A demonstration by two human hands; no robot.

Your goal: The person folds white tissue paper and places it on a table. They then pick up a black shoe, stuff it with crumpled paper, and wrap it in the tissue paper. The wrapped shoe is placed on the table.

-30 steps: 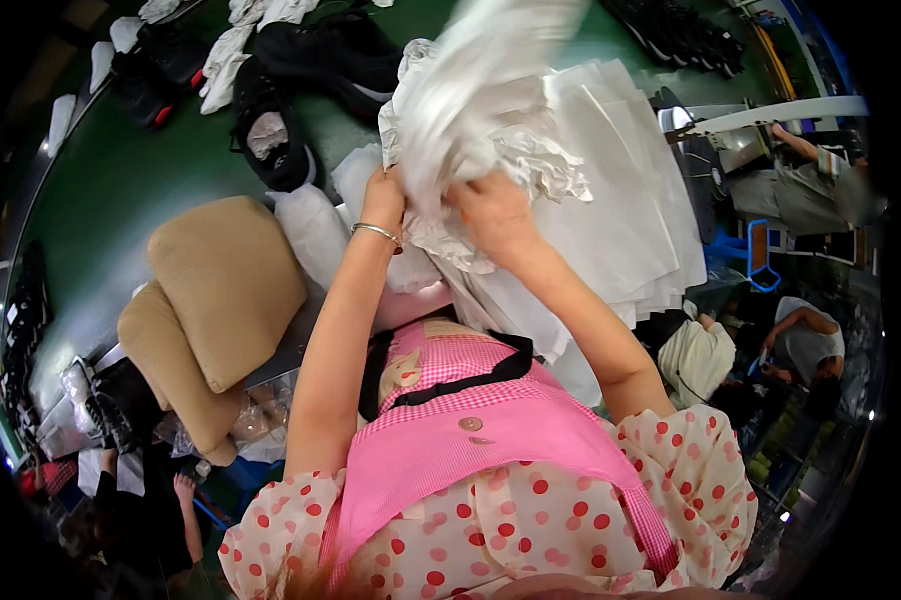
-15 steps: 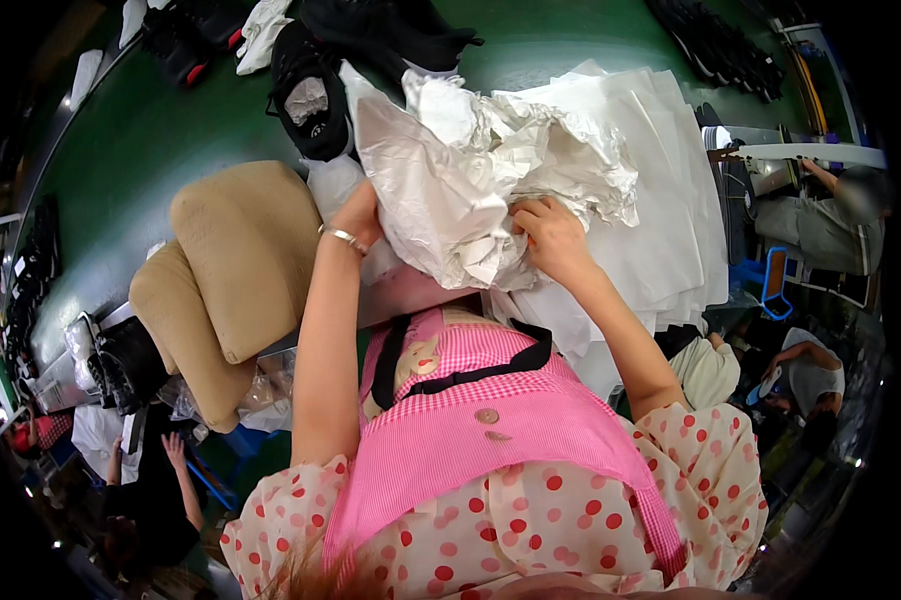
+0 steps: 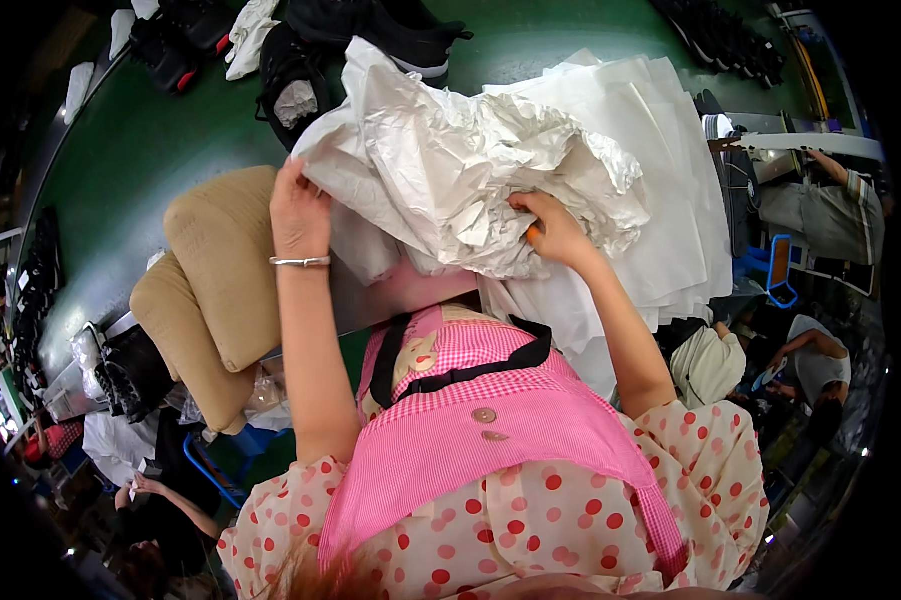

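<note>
A crumpled sheet of white tissue paper (image 3: 460,160) is spread between my hands over the bench. My left hand (image 3: 300,208), with a silver bangle at the wrist, pinches the sheet's left edge. The fingers of my right hand (image 3: 555,230) are curled into the creased paper on its right side. Beneath and to the right lies a stack of flat white paper sheets (image 3: 675,190). Just beyond my left hand stands a black shoe (image 3: 295,85) with crumpled paper stuffed inside.
Two tan padded forms (image 3: 225,270) lie left of my left arm. More black shoes (image 3: 400,35) stand at the back of the green bench (image 3: 120,165), and a row of them (image 3: 715,45) at the far right. Other people work at both sides, one in black (image 3: 165,520) at lower left.
My left hand has moved left and away from me, pulling the paper's edge out, so the sheet is wider and less bunched. My right hand stays in nearly the same place.
</note>
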